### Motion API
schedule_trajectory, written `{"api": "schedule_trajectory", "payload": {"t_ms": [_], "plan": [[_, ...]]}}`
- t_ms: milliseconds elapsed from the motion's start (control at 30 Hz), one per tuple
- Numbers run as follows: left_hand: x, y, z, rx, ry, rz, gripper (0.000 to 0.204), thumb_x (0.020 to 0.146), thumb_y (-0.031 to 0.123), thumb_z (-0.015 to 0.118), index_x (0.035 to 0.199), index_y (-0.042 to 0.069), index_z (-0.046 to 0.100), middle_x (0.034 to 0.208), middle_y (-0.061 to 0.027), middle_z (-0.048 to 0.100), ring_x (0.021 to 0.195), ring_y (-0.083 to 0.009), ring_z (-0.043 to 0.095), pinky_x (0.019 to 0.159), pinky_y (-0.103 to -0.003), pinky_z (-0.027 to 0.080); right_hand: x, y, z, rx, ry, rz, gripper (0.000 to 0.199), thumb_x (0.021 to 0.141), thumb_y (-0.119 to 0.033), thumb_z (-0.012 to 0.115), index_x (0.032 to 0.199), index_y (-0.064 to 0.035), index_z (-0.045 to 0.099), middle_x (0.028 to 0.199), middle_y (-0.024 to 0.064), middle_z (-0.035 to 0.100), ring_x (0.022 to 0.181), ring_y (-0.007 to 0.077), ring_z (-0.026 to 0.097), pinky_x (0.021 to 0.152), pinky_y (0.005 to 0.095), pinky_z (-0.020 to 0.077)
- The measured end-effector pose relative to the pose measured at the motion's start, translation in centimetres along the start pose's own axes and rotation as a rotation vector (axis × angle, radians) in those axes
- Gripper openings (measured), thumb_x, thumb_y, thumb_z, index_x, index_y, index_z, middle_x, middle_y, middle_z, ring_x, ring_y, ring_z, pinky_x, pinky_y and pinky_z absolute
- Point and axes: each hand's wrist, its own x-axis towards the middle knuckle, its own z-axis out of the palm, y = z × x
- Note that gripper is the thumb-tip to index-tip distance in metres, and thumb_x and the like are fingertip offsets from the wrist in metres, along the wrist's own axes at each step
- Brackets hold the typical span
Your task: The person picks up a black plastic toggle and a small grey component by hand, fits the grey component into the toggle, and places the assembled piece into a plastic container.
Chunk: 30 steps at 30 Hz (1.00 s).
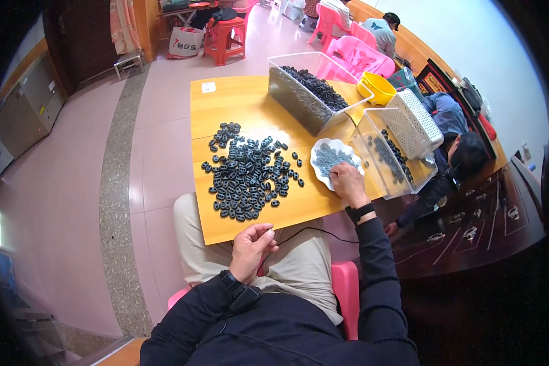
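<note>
A spread of several small black ring-shaped parts (248, 171) lies on the wooden table (226, 100). My left hand (252, 249) hovers at the near table edge over my lap, its fingers curled; whether a part sits between them is hidden. My right hand (347, 182) rests on the near rim of a white dish (319, 155) holding small grey pieces (330, 158). A watch band wraps each wrist.
A clear bin (287, 91) with black parts stands at the far side. A second clear bin (372, 155) sits right of the dish, with a white basket (416, 122) and a yellow bowl (378, 88) behind. A person (448, 168) crouches at right. Pink chairs and red stools stand beyond.
</note>
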Motion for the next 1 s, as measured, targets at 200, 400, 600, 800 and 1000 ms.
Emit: {"api": "schedule_trajectory", "payload": {"t_ms": [200, 400, 600, 800, 1000], "plan": [[-0.1, 0.0, 0.0, -0.007, 0.004, 0.003, 0.021, 0.089, 0.009, 0.061, 0.108, -0.001, 0.057, 0.082, -0.0033, 0.060, 0.069, -0.0102, 0.060, 0.067, -0.026, 0.055, -0.3, 0.4, 0.4, 0.036, 0.080, -0.012, 0.012, 0.082, -0.015, 0.055, 0.079, -0.0083, 0.065, 0.083, 0.0143, 0.062, 0.078, 0.0368, 0.062, 0.068, 0.0451, 0.0502], [-0.1, 0.1, 0.1, -0.001, 0.010, 0.001, 0.022, 0.089, 0.009, 0.061, 0.108, 0.000, 0.057, 0.083, -0.0034, 0.060, 0.070, -0.0107, 0.060, 0.067, -0.026, 0.055, -0.4, 0.6, 0.2, 0.211, 0.187, 0.007, 0.012, 0.080, -0.014, 0.057, 0.077, -0.0064, 0.065, 0.081, 0.0142, 0.064, 0.077, 0.0350, 0.063, 0.068, 0.0426, 0.0500], [0.0, 0.1, 0.1, -0.037, 0.001, 0.001, 0.021, 0.089, 0.004, 0.060, 0.109, -0.002, 0.058, 0.087, -0.0045, 0.061, 0.072, -0.0101, 0.061, 0.067, -0.024, 0.055, -0.4, 1.2, 0.3, 0.358, 0.226, 0.075, 0.016, 0.081, -0.015, 0.056, 0.077, -0.0013, 0.063, 0.079, 0.0178, 0.064, 0.077, 0.0341, 0.063, 0.069, 0.0397, 0.0498], [-0.2, 0.4, 0.2, -0.047, 0.002, 0.017, 0.019, 0.087, 0.001, 0.061, 0.105, -0.003, 0.059, 0.087, -0.0072, 0.064, 0.074, -0.0114, 0.063, 0.068, -0.024, 0.056, -0.8, 1.1, -0.6, 0.405, 0.183, 0.153, 0.016, 0.084, -0.016, 0.055, 0.083, -0.0009, 0.062, 0.079, 0.0195, 0.064, 0.076, 0.0361, 0.062, 0.068, 0.0401, 0.0487], [-0.4, 0.4, 0.4, -0.040, 0.001, 0.015, 0.021, 0.088, 0.001, 0.061, 0.108, -0.006, 0.059, 0.093, -0.0109, 0.066, 0.077, -0.0130, 0.064, 0.071, -0.025, 0.056, -1.4, 0.1, -1.0, 0.601, 0.229, 0.160, 0.018, 0.086, -0.017, 0.059, 0.083, 0.0003, 0.062, 0.067, 0.0102, 0.061, 0.059, 0.0187, 0.059, 0.056, 0.0311, 0.0468]]}}
